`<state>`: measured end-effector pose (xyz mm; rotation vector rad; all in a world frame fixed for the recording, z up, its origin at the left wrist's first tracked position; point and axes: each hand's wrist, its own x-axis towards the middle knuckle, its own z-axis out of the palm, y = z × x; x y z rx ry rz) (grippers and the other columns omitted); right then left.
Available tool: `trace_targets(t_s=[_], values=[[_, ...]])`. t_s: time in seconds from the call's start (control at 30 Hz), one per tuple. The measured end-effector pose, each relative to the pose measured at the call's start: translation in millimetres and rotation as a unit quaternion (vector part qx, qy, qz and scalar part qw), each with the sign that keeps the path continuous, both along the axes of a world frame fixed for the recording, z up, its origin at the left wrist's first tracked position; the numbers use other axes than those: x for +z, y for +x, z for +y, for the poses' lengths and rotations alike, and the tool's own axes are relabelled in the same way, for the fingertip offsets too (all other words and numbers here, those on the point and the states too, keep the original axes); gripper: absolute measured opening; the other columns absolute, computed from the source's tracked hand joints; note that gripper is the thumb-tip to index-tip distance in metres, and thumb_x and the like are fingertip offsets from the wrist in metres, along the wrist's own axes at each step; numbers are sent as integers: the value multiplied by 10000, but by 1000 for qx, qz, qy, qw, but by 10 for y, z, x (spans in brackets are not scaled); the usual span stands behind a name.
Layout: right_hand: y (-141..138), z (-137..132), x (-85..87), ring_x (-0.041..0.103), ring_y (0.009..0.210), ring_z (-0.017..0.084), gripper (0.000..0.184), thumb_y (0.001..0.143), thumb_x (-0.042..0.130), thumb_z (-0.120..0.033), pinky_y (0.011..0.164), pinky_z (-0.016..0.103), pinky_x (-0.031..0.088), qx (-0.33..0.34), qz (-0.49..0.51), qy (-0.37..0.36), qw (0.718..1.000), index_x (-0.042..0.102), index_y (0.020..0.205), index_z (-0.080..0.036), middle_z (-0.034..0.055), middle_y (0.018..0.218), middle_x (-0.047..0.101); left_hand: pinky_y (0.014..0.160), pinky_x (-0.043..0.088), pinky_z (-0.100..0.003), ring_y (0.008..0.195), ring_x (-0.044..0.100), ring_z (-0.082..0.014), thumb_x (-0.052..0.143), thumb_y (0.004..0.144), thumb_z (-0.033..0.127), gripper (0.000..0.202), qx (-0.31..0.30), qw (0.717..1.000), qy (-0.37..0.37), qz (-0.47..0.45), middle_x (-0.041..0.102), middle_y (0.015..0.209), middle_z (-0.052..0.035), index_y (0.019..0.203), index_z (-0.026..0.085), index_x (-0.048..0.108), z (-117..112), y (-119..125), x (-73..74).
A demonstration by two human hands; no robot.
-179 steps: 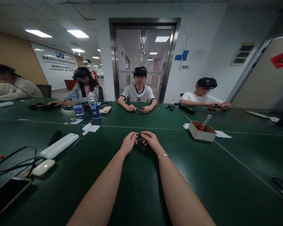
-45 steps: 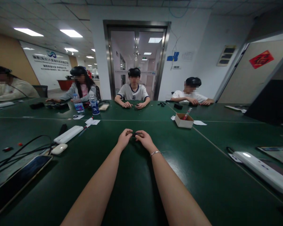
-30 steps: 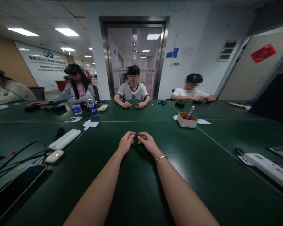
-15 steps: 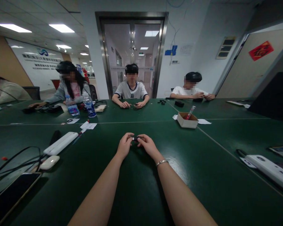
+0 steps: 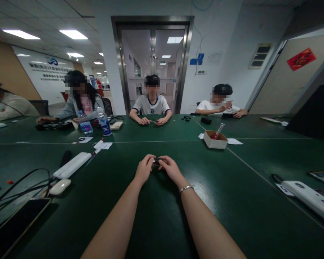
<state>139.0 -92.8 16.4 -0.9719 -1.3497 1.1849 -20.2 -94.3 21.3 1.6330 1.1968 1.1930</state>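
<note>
Between my two hands is a small black object [image 5: 156, 161] with a light, metal-looking end at its left. Its exact kind is too small to make out. My left hand [image 5: 145, 168] pinches the left end, thumb and fingertips closed on it. From the other side my right hand [image 5: 170, 167] grips the right end in the same way; a silver bracelet [image 5: 186, 188] circles that wrist. Both hands are just above the green table [image 5: 162, 208], and the fingers hide much of the object.
On the left lie a phone [image 5: 18, 223], a white earbud case [image 5: 60, 187], a white power bank [image 5: 72, 165] and black cables. A small box [image 5: 215, 143] holds a red-and-clear tube. A white power strip [image 5: 310, 196] lies at right. Several people sit across the table, near two bottles [image 5: 104, 122].
The view has shifted slightly. My hands keep their hold on the small black object, with little visible movement. At right across the table, a person's hand has lifted.
</note>
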Motion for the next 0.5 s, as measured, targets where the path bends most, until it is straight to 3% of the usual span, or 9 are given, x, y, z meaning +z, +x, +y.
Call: trace_targets(t_s=[0.27, 0.4, 0.5], values=[[-13, -6, -21, 615, 582, 158, 324, 725, 704, -427, 612, 287, 483, -5, -7, 6, 1000, 615, 918, -182, 22, 734, 661, 561, 401, -241, 616, 521, -136, 446, 867, 338, 276, -15, 1000, 9, 20, 582, 763, -9, 1038, 210, 622, -24, -13, 28], [-12, -29, -14, 613, 577, 156, 325, 713, 713, -430, 615, 290, 477, -8, -10, 6, 1000, 613, 902, -185, 17, 733, 663, 556, 377, -244, 597, 498, -143, 382, 904, 365, 312, -19, 999, 2, 38, 532, 666, 6, 1019, 216, 630, -42, -21, 30], [-18, -42, -17, 616, 580, 156, 320, 719, 712, -424, 625, 291, 478, -10, -7, 6, 1000, 611, 901, -182, 16, 728, 667, 587, 402, -245, 627, 509, -137, 406, 898, 364, 302, -13, 999, 5, 28, 569, 775, -9, 1065, 220, 612, -56, -25, 20]])
